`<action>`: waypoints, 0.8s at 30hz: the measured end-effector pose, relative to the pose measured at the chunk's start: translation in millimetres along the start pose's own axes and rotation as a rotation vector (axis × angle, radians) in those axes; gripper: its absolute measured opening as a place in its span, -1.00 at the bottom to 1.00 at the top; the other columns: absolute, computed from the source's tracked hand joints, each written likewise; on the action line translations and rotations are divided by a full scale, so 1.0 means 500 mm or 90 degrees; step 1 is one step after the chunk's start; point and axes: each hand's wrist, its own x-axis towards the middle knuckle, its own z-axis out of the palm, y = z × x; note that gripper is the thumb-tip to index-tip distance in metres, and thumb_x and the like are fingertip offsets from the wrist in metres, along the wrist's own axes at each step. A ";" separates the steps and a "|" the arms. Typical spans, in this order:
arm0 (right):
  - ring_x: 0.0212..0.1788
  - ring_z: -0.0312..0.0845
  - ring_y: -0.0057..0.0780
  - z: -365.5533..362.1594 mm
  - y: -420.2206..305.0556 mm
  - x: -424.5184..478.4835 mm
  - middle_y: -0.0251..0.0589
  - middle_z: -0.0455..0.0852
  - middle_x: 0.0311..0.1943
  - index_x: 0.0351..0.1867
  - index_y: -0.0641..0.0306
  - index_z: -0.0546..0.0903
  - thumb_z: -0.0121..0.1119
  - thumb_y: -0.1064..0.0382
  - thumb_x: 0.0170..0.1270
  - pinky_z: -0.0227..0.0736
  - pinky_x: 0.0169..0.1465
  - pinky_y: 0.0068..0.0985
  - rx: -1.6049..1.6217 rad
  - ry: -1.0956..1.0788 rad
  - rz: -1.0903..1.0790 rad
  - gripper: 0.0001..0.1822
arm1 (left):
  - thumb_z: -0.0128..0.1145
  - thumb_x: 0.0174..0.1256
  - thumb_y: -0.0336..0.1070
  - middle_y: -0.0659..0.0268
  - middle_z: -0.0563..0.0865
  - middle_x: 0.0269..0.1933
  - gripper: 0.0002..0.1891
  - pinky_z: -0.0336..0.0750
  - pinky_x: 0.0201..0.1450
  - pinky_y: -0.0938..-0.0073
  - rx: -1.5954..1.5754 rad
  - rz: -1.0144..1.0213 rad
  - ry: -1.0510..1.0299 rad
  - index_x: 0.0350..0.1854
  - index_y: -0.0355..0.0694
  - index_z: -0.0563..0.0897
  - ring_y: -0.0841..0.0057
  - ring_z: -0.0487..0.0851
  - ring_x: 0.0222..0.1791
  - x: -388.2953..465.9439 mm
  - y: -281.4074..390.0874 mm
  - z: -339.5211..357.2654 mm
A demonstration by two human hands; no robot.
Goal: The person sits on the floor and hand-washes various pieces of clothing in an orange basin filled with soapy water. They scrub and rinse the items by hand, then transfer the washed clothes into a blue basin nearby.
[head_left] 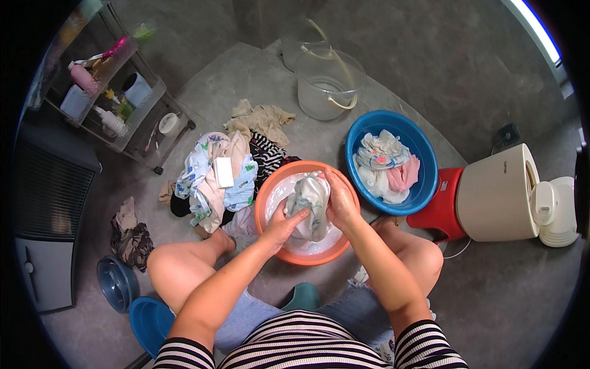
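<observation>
Between my hands, above an orange plastic basin (339,251) of sudsy water, is a bunched wet white garment (308,203) with a faint green print. My left hand (282,227) grips its left side, thumb across the front. On its right side, my right hand (340,199) holds the cloth with the fingers pointing up. Left of the basin lies a heap of printed baby clothes (242,175) with a white bar of soap (224,172) on top. A blue basin (433,159) at the right holds wet white clothes (379,150) and a pink cloth (404,173).
Clear plastic buckets (318,99) stand behind the basins. A beige spin dryer (495,193) on a red stool (438,203) is at right. A wheeled shelf (156,99) with bottles stands upper left. Blue basins (150,323) and camouflage clothing (133,244) lie at lower left.
</observation>
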 end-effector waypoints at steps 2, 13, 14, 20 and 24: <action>-0.03 0.54 -0.49 -0.031 -0.004 0.008 -0.27 0.62 -0.11 0.09 0.29 0.49 0.15 0.11 0.42 0.45 0.09 -0.49 -0.121 -0.071 -0.089 -0.64 | 0.25 0.31 -0.28 0.24 0.63 0.11 -0.48 0.43 0.17 0.46 0.135 0.060 -0.003 0.27 -0.31 0.42 0.51 0.58 0.08 0.006 0.002 0.006; -0.11 0.57 -0.59 -0.071 0.001 -0.001 -0.39 0.70 -0.16 -0.02 0.25 0.63 0.20 0.18 0.37 0.44 0.01 -0.55 -0.173 -0.042 -0.135 -0.74 | 0.21 0.37 -0.16 0.35 0.70 -0.03 -0.66 0.51 0.02 0.55 -0.091 0.022 0.098 0.09 -0.22 0.59 0.57 0.65 -0.04 0.020 0.092 -0.009; -0.09 0.57 -0.55 -0.060 -0.003 0.001 -0.31 0.68 -0.14 0.01 0.27 0.59 0.24 0.21 0.33 0.45 -0.01 -0.51 -0.167 -0.016 -0.155 -0.71 | 0.20 0.37 -0.13 0.34 0.65 0.05 -0.61 0.48 0.08 0.49 -0.136 0.017 0.100 0.15 -0.17 0.53 0.54 0.61 0.03 0.021 0.087 -0.010; -0.18 0.56 -0.12 0.079 0.040 -0.092 -0.04 0.49 -0.18 -0.23 0.13 0.55 0.44 0.30 -0.02 0.51 -0.18 -0.39 -0.793 -0.209 -0.511 -0.67 | 0.10 0.40 0.09 0.31 0.52 0.20 -0.45 0.40 0.25 0.33 -0.310 -0.084 -0.127 0.31 -0.07 0.35 0.45 0.48 0.21 0.022 0.072 0.002; -0.36 0.59 -0.04 0.064 0.082 -0.097 -0.10 0.53 -0.15 -0.32 0.10 0.52 0.34 0.14 0.10 0.52 -0.37 -0.22 -0.909 -0.199 -0.654 -0.77 | -0.05 0.47 0.10 0.33 0.68 -0.09 -0.60 0.58 -0.02 0.45 -0.215 -0.068 -0.085 -0.01 -0.15 0.59 0.57 0.65 -0.06 0.026 0.044 0.031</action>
